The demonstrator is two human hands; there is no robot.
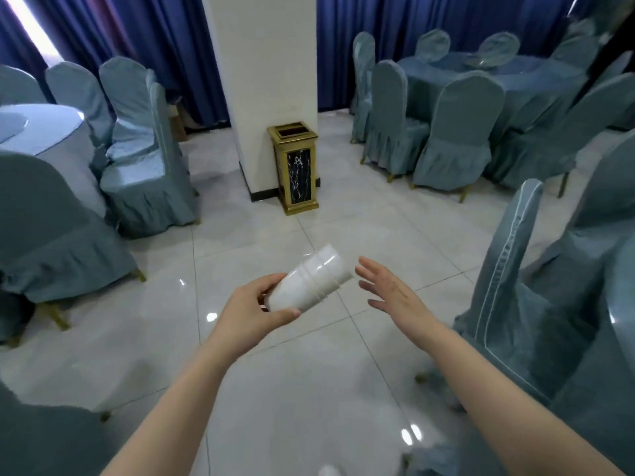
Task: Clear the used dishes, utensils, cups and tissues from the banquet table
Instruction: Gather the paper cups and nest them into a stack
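Observation:
My left hand (251,309) grips a stack of white disposable cups (311,281) by its narrow bottom end. The stack lies tilted, with its rims pointing up and to the right, over the tiled floor. Just right of the rims my right hand (390,292) is held out with straight, spread fingers, close to the cups but apart from them, holding nothing.
A gold and black marble-patterned bin (297,166) stands against a white pillar (261,80) straight ahead. Blue-covered chairs (147,166) ring a round table (37,128) at the left; another table (481,73) with chairs stands at back right. A chair (508,276) is close on my right.

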